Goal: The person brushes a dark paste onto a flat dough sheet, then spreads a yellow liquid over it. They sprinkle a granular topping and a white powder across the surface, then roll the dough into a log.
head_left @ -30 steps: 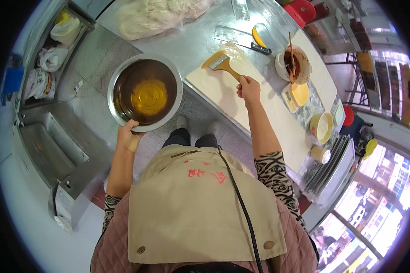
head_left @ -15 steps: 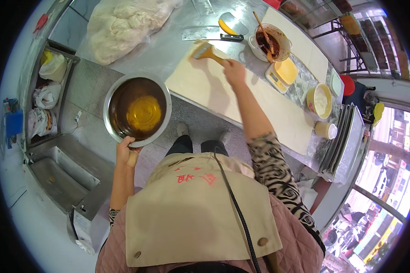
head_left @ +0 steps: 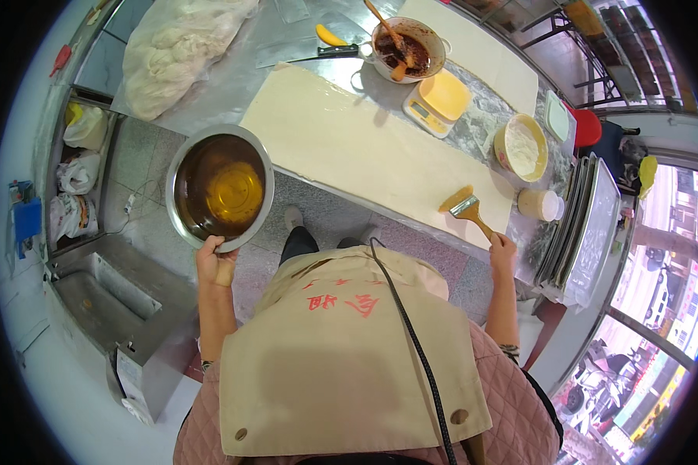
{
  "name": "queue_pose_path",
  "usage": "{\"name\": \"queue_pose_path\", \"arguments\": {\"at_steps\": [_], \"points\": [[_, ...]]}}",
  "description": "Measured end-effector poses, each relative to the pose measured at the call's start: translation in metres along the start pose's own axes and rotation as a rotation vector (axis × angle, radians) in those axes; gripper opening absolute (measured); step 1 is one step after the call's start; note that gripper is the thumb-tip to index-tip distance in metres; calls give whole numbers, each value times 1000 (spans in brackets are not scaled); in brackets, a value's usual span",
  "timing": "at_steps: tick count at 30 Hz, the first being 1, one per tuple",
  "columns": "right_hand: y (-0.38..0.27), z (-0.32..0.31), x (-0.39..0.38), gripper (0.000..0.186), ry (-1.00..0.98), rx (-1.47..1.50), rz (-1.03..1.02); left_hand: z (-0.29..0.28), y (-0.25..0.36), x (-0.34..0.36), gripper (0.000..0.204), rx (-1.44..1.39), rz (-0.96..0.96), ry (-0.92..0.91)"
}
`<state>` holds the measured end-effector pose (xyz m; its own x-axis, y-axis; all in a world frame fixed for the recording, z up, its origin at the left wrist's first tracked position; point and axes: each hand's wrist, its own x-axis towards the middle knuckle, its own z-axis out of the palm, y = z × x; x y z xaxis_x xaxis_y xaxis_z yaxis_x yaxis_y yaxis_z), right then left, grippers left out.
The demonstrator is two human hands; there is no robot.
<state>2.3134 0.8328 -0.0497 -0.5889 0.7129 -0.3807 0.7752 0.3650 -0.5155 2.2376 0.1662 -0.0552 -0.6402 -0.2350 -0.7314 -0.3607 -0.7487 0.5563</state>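
Observation:
A steel bowl (head_left: 265, 167) with amber, oil-like liquid in the bottom is in my left hand (head_left: 215, 263), gripped by its near rim beside the table edge. My right hand (head_left: 502, 249) is closed round the wooden handle of a flat brush (head_left: 469, 208). Its bristles touch the near right part of a long rolled-out dough sheet (head_left: 364, 143) on the metal table. The far left end of that sheet looks shiny.
A bag of dough (head_left: 171, 58) lies at the table's far left. Beyond the sheet are a knife (head_left: 337, 52), a pot of dark red sauce (head_left: 423, 35) and a yellow-topped scale (head_left: 438, 105). At right stand a flour bowl (head_left: 521, 147), a jar (head_left: 537, 205) and stacked trays (head_left: 582, 232).
My right hand has brought the brush from the sheet's far left end to its near right end. The bowl in my left hand has shifted only slightly.

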Motion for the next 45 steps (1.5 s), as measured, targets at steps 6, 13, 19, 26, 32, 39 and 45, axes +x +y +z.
{"name": "queue_pose_path", "arguments": {"at_steps": [6,13,19,26,32,39,45], "points": [[-83,63,34,35,-318,52,-447,37,-65,-22,65,-101,8,76],[-118,156,36,37,-365,-113,-619,57,-127,-63,65,-151,10,43],[-18,-15,19,34,-131,-321,-423,29,-115,-80,27,-111,-30,61],[-123,58,-20,34,-429,-105,-551,5,-97,-75,29,-77,-17,54],[-212,247,-44,41,-469,-139,-675,-19,-70,-73,35,-34,-36,59],[-108,121,-23,43,-113,-472,-452,-65,-32,-67,41,-10,26,53],[-156,72,-46,26,-57,-451,-586,-75,-7,-37,57,80,8,74]]}}
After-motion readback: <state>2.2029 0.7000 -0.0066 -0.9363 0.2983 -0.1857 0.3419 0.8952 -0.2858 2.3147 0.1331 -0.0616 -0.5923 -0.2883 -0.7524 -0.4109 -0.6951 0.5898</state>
